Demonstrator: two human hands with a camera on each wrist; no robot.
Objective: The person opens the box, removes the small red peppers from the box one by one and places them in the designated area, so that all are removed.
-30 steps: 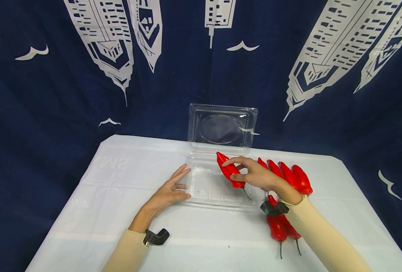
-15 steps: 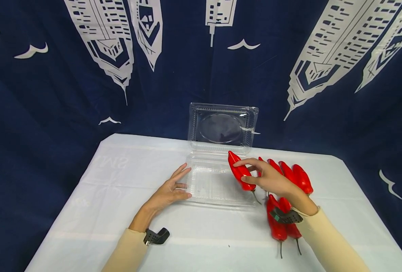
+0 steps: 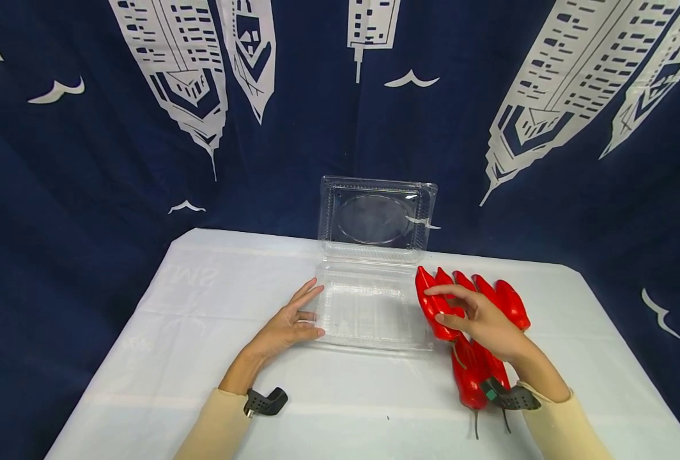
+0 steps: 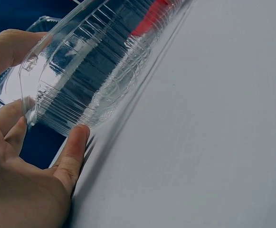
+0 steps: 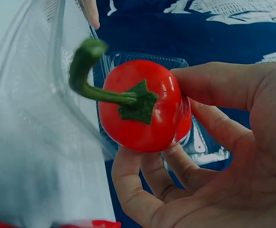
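Observation:
A clear plastic clamshell container (image 3: 369,306) stands on the white table, its lid (image 3: 374,217) raised at the back. At the container's left side is my left hand (image 3: 285,329), fingers spread and fairly straight. In the left wrist view the thumb (image 4: 75,152) touches the lower corner and other fingers reach the rim. My right hand (image 3: 484,319) pinches a long red pepper (image 3: 432,303) between thumb and fingers, at the container's right edge. The right wrist view shows its stem end (image 5: 138,102) facing the camera, with a curved green stem (image 5: 88,71).
Several more red peppers (image 3: 510,303) lie in a row right of the container. Others (image 3: 469,377) lie nearer the front, partly hidden by the right hand and wrist. A dark blue curtain (image 3: 294,153) with white building prints hangs behind the table (image 3: 231,268).
My right hand has moved right with the red pepper, from over the container to beside the row of peppers. My left hand and the container have stayed in place.

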